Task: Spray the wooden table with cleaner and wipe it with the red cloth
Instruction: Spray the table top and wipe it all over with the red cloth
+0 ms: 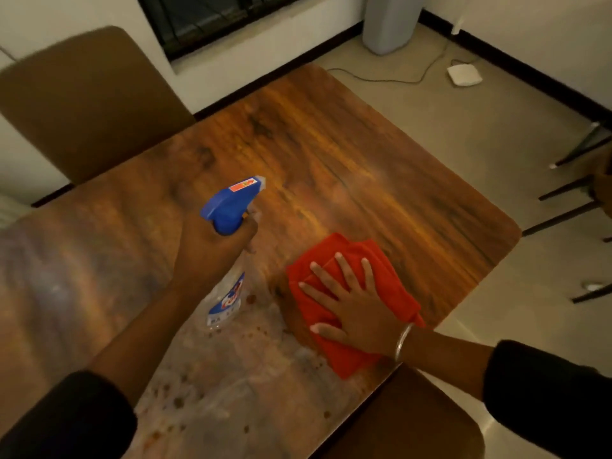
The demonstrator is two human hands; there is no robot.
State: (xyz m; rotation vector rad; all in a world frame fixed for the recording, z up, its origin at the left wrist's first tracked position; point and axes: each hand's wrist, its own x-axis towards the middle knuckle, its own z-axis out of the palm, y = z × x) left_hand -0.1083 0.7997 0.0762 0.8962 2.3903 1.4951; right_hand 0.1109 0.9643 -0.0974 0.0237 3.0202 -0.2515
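Cloth (pixel 351 293), red and folded, lies near the wooden surface's (pixel 331 154) right edge under a flat, open right hand (pixel 356 313), while the left hand (pixel 212 253) grips a sprayer (pixel 231 207); chairs (pixel 89 104) flank the surface.

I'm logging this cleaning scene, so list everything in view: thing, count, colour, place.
Wooden table: one, brown, centre; wet spotted patch near the front.
Clear spray bottle with blue trigger head: one, held above the table.
Red cloth: one, flat on the table's right side.
Brown padded chairs: two, far left and near front.
White flat device with cable: one, on the floor.
Grey cylinder: one, by the wall.
Silver bangle: one, right wrist.
Left hand: grip closed on the bottle.
Right hand: open, pressed on the cloth.
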